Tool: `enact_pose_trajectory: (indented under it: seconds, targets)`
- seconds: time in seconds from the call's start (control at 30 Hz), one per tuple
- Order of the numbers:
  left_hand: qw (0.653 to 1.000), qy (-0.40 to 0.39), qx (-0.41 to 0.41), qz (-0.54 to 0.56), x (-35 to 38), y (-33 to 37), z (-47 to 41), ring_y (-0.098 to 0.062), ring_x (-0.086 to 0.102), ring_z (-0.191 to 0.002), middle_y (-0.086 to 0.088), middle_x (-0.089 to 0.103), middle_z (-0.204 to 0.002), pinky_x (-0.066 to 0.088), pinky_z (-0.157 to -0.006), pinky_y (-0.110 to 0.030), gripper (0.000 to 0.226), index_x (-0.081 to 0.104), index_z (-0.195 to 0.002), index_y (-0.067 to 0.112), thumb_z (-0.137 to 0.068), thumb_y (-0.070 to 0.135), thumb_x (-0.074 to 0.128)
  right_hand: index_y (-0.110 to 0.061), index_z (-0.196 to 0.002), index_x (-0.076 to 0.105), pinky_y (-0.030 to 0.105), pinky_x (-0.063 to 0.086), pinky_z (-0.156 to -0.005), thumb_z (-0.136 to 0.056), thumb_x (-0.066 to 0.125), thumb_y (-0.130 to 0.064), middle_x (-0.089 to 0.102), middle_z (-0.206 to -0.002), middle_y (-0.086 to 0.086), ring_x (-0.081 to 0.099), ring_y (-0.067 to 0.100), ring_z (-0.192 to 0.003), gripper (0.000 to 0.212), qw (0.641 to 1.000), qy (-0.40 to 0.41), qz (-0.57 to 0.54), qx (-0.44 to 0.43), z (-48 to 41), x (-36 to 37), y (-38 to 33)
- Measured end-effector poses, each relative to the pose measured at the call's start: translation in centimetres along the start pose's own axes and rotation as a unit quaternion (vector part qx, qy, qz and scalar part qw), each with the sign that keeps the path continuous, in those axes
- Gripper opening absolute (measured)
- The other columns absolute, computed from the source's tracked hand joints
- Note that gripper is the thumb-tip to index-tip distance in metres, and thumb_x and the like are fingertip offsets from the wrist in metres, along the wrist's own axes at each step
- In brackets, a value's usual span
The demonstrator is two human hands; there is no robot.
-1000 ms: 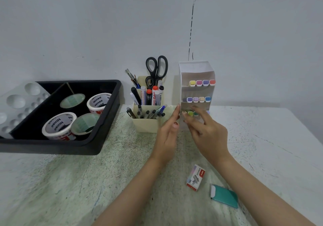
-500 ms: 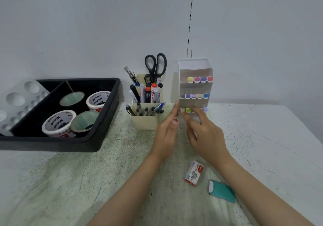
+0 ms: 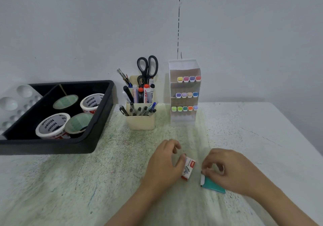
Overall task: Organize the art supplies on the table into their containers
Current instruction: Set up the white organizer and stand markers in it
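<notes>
A small staples box [image 3: 189,168] lies on the table in front of me. My left hand [image 3: 163,164] is beside it on the left, thumb touching its edge, the other fingers loosely curled above the table. A teal eraser with a white end [image 3: 212,186] lies just to the right. My right hand [image 3: 229,170] is curled over it, fingertips on the white end. At the back, a cream pen holder [image 3: 140,120] holds pens, markers, brushes and scissors [image 3: 147,68]. A white marker rack [image 3: 183,92] holds three rows of markers.
A black tray [image 3: 97,129] at the left holds paint tubs [image 3: 52,126] and tape rolls. A white paint palette [image 3: 12,103] leans at its far left. The speckled table [image 3: 253,138] ends at the right; a wall stands behind.
Both hands have left the marker rack and come down toward me. The left now touches the staples box and the right sits over the teal eraser. The bottom marker row is now uncovered.
</notes>
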State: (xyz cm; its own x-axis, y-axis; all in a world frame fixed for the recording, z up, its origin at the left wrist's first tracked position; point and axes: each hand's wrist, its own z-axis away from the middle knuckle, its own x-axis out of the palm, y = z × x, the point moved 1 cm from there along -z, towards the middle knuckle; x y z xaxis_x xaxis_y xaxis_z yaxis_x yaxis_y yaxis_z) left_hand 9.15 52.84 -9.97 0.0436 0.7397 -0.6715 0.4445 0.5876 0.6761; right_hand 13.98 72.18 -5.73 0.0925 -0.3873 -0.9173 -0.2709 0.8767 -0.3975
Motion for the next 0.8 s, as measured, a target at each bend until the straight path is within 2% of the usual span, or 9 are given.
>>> enact_pose_trajectory:
  seconds: [0.07,0.13,0.27,0.37,0.47,0.57,0.63,0.7,0.8]
  targets:
    - [0.999,-0.032,0.016,-0.025,0.2,0.2,0.7,0.000,0.046,-0.085,0.019,0.046,-0.087,0.037,-0.071,-0.012,0.027,0.052,-0.099,0.029,-0.080,0.048,0.054,-0.037,-0.092,0.061,0.014,0.038,-0.061,-0.065,0.060,-0.064,0.054,-0.080,-0.020,0.050,-0.005,-0.078,0.039,0.999,-0.039,-0.002,0.024,1.1,0.2,-0.2]
    - [0.996,-0.054,0.034,-0.060,0.1,0.5,1.1,0.002,0.043,-0.090,0.019,0.047,-0.093,0.035,-0.078,-0.013,0.046,0.053,-0.108,0.030,-0.073,0.059,0.047,-0.039,-0.095,0.052,0.016,0.041,-0.066,-0.057,0.066,-0.065,0.054,-0.086,-0.019,0.050,-0.002,-0.079,0.048,0.996,-0.072,0.003,0.045,1.8,0.3,-0.5]
    - [0.986,-0.130,0.073,-0.078,-0.7,0.6,1.3,0.001,0.031,-0.122,0.020,0.043,-0.130,0.018,-0.102,-0.011,0.068,0.038,-0.137,0.037,-0.072,0.053,0.047,-0.040,-0.091,0.044,0.017,0.040,-0.063,-0.071,0.067,-0.051,0.055,-0.084,-0.017,0.051,0.000,-0.077,0.033,0.998,-0.051,0.000,0.044,2.1,0.4,-0.8]
    - [0.980,-0.182,0.079,-0.034,-1.3,0.5,1.2,0.012,0.008,-0.134,0.030,0.023,-0.143,-0.001,-0.107,-0.009,0.072,0.024,-0.139,0.049,-0.072,0.042,0.048,-0.037,-0.084,0.047,0.022,0.046,-0.063,-0.080,0.058,-0.047,0.059,-0.079,-0.017,0.055,0.003,-0.073,0.015,0.998,-0.022,-0.043,0.040,1.9,0.2,-0.6]
    - [0.979,-0.193,0.057,-0.003,-1.7,0.4,1.0,0.016,0.010,-0.130,0.031,0.027,-0.136,0.003,-0.106,-0.009,0.072,0.028,-0.141,0.044,-0.074,0.036,0.054,-0.038,-0.080,0.050,0.031,0.047,-0.060,-0.082,0.052,-0.033,0.062,-0.075,-0.012,0.057,0.009,-0.065,0.005,0.993,0.004,-0.105,0.060,1.4,0.2,-0.4]
    - [0.981,-0.178,0.068,-0.026,-1.5,0.2,0.9,0.011,0.026,-0.121,0.022,0.043,-0.133,0.010,-0.102,-0.005,0.064,0.043,-0.137,0.034,-0.076,0.035,0.061,-0.040,-0.087,0.051,0.021,0.044,-0.053,-0.090,0.055,-0.022,0.064,-0.074,-0.009,0.057,0.006,-0.060,0.019,0.987,0.036,-0.129,0.086,0.9,0.7,-0.2]
    - [0.984,-0.158,0.068,-0.037,-1.3,0.0,0.7,0.008,0.034,-0.117,0.017,0.051,-0.130,0.021,-0.104,-0.014,0.059,0.049,-0.133,0.032,-0.077,0.036,0.066,-0.040,-0.095,0.047,0.018,0.044,-0.052,-0.093,0.053,-0.019,0.063,-0.078,-0.011,0.057,0.004,-0.060,0.021,0.984,0.052,-0.137,0.101,0.8,1.2,-0.1]
    - [0.987,-0.140,0.065,-0.049,-1.3,-0.2,0.6,0.006,0.035,-0.117,0.017,0.052,-0.129,0.025,-0.107,-0.023,0.056,0.051,-0.131,0.031,-0.078,0.038,0.065,-0.038,-0.104,0.047,0.016,0.044,-0.057,-0.095,0.049,-0.025,0.059,-0.087,-0.016,0.056,0.001,-0.069,0.016,0.988,0.064,-0.085,0.113,1.0,1.6,-0.1]
    - [0.990,-0.114,0.051,-0.065,-1.2,-0.6,0.7,0.002,0.030,-0.127,0.017,0.044,-0.138,0.022,-0.112,-0.025,0.051,0.048,-0.134,0.032,-0.085,0.032,0.062,-0.037,-0.108,0.050,0.012,0.038,-0.062,-0.093,0.048,-0.036,0.052,-0.098,-0.020,0.048,-0.002,-0.085,0.015,0.992,0.077,0.014,0.097,1.5,1.4,0.0]
